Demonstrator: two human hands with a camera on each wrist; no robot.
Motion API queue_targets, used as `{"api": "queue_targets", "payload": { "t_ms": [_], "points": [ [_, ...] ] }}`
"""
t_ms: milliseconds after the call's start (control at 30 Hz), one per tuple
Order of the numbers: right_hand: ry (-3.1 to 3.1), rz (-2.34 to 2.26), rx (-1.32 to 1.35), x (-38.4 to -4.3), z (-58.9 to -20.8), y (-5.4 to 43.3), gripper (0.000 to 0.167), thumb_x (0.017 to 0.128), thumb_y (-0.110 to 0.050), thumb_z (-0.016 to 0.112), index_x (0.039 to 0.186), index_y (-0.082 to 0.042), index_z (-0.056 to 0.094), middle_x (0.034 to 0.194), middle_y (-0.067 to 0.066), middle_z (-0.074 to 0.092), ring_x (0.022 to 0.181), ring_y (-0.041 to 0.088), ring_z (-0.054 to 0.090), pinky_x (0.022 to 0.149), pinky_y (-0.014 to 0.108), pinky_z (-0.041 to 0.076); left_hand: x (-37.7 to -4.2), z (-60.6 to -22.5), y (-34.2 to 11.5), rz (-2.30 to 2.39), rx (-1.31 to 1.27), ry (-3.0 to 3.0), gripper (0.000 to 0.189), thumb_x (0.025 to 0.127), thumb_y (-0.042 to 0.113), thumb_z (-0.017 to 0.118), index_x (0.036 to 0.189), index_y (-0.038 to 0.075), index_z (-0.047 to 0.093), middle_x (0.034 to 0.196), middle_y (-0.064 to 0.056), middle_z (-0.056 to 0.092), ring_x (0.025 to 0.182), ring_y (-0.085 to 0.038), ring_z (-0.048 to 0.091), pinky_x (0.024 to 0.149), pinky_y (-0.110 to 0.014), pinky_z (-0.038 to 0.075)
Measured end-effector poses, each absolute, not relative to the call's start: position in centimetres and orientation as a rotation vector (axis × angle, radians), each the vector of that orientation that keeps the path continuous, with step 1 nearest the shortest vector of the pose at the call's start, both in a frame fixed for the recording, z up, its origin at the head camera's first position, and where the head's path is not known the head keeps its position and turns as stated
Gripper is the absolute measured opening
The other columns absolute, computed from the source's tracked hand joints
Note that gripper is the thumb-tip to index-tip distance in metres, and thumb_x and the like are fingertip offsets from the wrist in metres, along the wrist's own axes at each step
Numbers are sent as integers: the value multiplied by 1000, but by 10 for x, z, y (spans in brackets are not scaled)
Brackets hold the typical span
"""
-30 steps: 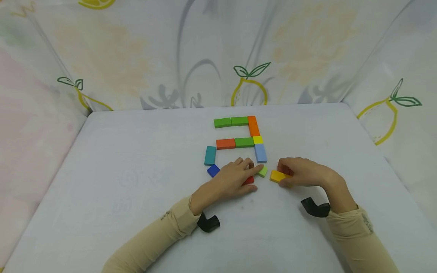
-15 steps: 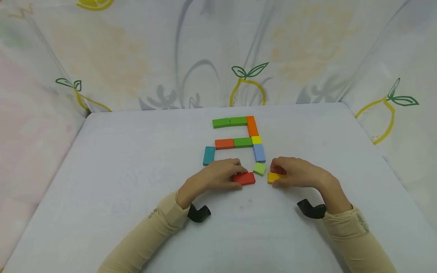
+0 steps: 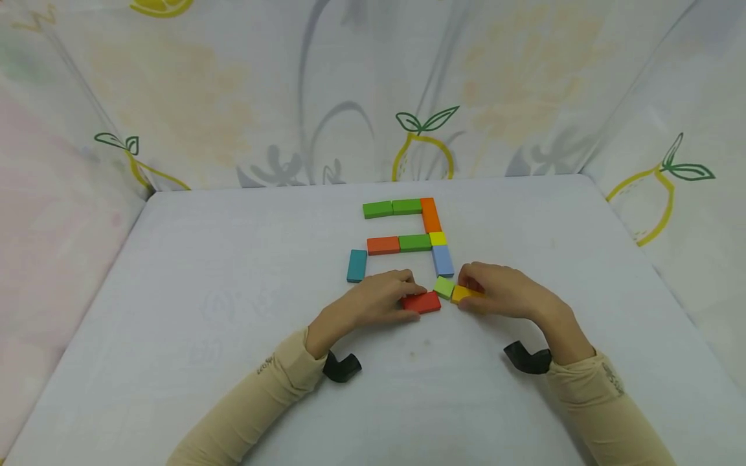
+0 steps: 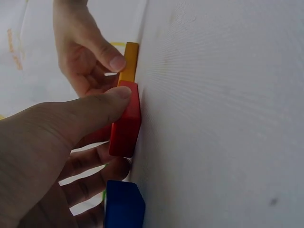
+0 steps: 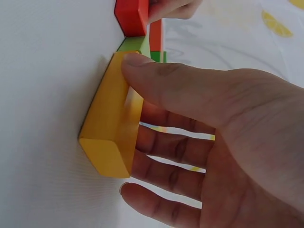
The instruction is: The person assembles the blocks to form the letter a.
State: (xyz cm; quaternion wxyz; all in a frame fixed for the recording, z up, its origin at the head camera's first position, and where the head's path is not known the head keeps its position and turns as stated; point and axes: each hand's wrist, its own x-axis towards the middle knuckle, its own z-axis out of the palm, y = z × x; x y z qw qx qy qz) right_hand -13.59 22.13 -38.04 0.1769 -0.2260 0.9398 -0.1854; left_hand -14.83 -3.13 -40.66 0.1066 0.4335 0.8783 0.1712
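Note:
My left hand (image 3: 375,301) pinches a red block (image 3: 424,302) lying on the white table, its thumb on the near side in the left wrist view. With thumb and fingers, my right hand (image 3: 509,291) grips a yellow-orange block (image 3: 465,294). Between the two sits a small light green block (image 3: 444,287), set at an angle. The yellow-orange block's end meets the light green one, and the red block's right end lies close to it. A dark blue block (image 4: 124,206) shows beside my left fingers in the left wrist view; in the head view that hand hides it.
Behind the hands, a light blue block (image 3: 443,261), a small yellow block (image 3: 438,239), a green block (image 3: 415,243), a red-orange block (image 3: 383,246) and an orange block (image 3: 430,215) form connected lines on the table (image 3: 245,272). A teal block (image 3: 357,266) stands apart at left.
My left hand drew back leftward from the light green block and now holds the red block, shifted slightly right. My right hand slid the yellow-orange block left, up to the light green one.

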Motion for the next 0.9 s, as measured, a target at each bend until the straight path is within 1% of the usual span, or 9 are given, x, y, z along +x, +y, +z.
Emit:
{"api": "queue_targets", "payload": {
  "t_ms": [267,633,767,833,900],
  "points": [
    [2701,-513,-641,-138,-384,222,26,84,-29,70,100,-12,58,81,-3,53,71,12,47,63,26,40,-147,-407,-31,500,1275,2601,43,86,36,68,124,16,63,101,1,59,82,-8,50,70,-17,42],
    [2740,-513,-647,-138,-386,223,26,85,-29,70,101,-13,59,84,-3,53,75,12,49,65,27,40,-146,-410,-30,526,1265,2615,43,86,37,68,122,14,64,100,1,58,81,-8,49,69,-18,41],
    [2734,-518,-639,-139,-385,223,27,85,-30,70,103,-13,59,86,-3,55,77,13,50,67,27,42,-149,-411,-33,531,1248,2598,51,88,42,65,130,14,59,99,2,57,81,-7,48,69,-18,41],
    [2730,-522,-619,-139,-384,223,27,85,-30,69,104,-13,59,87,-2,56,79,14,51,69,28,43,-153,-408,-39,529,1266,2575,55,88,45,63,134,14,55,103,3,57,85,-8,48,72,-19,43],
    [2736,-534,-597,-139,-381,224,27,86,-30,68,106,-13,59,89,-1,58,81,14,52,71,29,45,-158,-403,-50,529,1293,2550,57,88,45,63,135,14,53,108,3,58,91,-8,49,78,-20,45]
  ]
}}
